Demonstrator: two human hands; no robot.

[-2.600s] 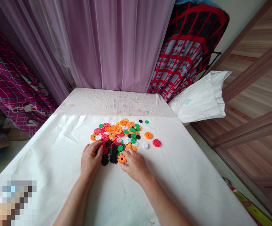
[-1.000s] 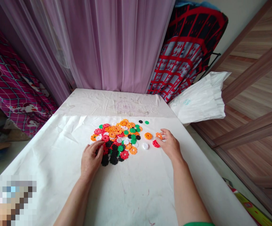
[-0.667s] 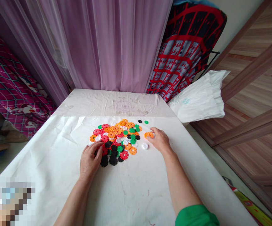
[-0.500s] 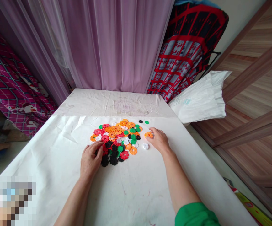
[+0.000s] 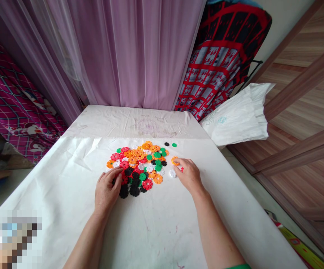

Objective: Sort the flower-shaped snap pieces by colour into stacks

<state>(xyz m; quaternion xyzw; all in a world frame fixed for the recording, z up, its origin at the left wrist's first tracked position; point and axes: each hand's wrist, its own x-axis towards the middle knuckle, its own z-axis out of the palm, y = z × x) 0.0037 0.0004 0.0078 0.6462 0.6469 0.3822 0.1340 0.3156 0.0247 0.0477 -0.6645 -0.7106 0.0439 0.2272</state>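
A heap of flower-shaped plastic discs (image 5: 141, 167) in red, orange, green, black and white lies on the white-covered table (image 5: 150, 224). My left hand (image 5: 108, 188) rests at the heap's left edge, thumb and fingers curled close together beside red and black discs; its fingertips are partly hidden. To the right of the heap, my right hand (image 5: 188, 173) has its fingers bent, with a small red disc (image 5: 182, 169) showing between them. Just beyond its fingertips are several orange discs (image 5: 175, 161), seemingly stacked. White discs (image 5: 172, 172) sit by the thumb.
A black disc (image 5: 166, 144) and a green disc (image 5: 174, 145) lie apart behind the heap. A white bag (image 5: 237, 116) stands at the table's right edge. Purple curtains (image 5: 139, 56) hang behind the table, and a wooden door panel (image 5: 304, 112) is on the right.
My right hand has drawn back slightly from the orange discs, its fingers bent further, and a red disc now shows in it. My left hand stays at the heap.
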